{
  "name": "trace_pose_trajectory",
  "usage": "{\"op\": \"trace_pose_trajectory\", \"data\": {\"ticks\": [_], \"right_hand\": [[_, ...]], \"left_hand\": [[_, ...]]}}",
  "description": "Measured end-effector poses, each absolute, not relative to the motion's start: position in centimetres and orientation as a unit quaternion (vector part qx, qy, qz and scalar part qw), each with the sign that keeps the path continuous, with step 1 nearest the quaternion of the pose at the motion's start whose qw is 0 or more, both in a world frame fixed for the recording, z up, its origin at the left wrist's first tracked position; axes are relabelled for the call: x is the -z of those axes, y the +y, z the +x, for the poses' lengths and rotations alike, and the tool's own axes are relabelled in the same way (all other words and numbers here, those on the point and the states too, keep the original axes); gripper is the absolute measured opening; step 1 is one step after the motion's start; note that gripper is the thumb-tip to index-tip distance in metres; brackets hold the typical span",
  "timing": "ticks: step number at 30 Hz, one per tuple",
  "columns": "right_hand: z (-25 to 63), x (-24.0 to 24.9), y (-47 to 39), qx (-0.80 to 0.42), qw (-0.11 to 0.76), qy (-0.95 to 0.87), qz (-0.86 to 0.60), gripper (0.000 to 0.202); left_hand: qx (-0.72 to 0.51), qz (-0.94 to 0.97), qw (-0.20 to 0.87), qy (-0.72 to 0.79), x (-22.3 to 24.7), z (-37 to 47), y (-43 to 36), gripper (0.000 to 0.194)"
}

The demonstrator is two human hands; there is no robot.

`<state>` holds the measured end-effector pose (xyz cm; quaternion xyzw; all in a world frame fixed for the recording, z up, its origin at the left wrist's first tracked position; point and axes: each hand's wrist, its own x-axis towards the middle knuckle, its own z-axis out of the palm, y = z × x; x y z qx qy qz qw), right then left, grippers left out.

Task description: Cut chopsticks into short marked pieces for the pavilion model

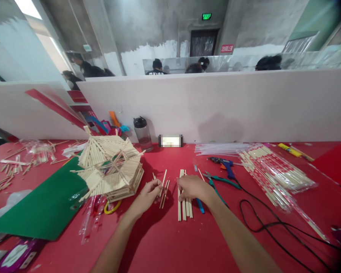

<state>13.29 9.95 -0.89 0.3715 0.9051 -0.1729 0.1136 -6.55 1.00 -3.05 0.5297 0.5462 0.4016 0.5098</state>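
Observation:
My left hand (150, 193) is low over the red table with its fingers pinched together. A thin wooden chopstick (164, 181) runs along its fingertips, and a few shorter cut pieces (165, 195) lie just beside it. My right hand (193, 188) reaches over a row of parallel chopsticks (184, 212), thumb and fingers curled at the sticks on the row's left side. The hand covers the middle of the row. Left of my hands stands a many-sided model built from wooden sticks (113, 163), with slanted roof panels and a star-shaped opening.
Right of my hands lie green-handled pliers (223, 180), a blue glue gun (229, 167) with a looping black cable (261, 228), and packaged chopsticks (278, 167). Behind are glue sticks (218, 148), a bottle (143, 134) and a white partition (170, 102). A green board (45, 204) lies left.

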Motion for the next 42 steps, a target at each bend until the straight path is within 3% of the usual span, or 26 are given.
{"op": "trace_pose_trajectory", "data": {"ticks": [3, 13, 22, 27, 34, 38, 42], "right_hand": [[13.4, 0.9, 10.0, 0.180, 0.112, 0.904, 0.371, 0.036], [12.1, -0.1, 8.6, 0.154, 0.115, 0.892, 0.410, 0.070], [11.9, -0.4, 9.0, 0.180, 0.158, 0.883, 0.403, 0.063], [12.1, -0.3, 9.2, 0.181, 0.154, 0.884, 0.403, 0.059], [12.7, 0.6, 9.7, 0.189, 0.107, 0.899, 0.381, 0.063], [13.1, 0.7, 10.4, 0.248, 0.083, 0.891, 0.370, 0.060], [13.0, 1.9, 11.4, 0.388, 0.034, 0.863, 0.321, 0.051]], "left_hand": [[-0.405, 0.523, 0.531, 0.530, 3.4, -6.0, 1.1, 0.032], [-0.409, 0.479, 0.602, 0.491, 4.3, -5.5, 1.0, 0.022], [-0.428, 0.486, 0.606, 0.462, 4.6, -5.6, 1.0, 0.024], [-0.449, 0.456, 0.595, 0.486, 4.1, -5.5, 1.2, 0.039], [-0.426, 0.490, 0.571, 0.502, 3.9, -5.5, 1.2, 0.033], [-0.427, 0.517, 0.555, 0.492, 4.0, -5.1, 1.2, 0.027], [-0.432, 0.528, 0.551, 0.481, 4.4, -4.6, 1.2, 0.029]]}}
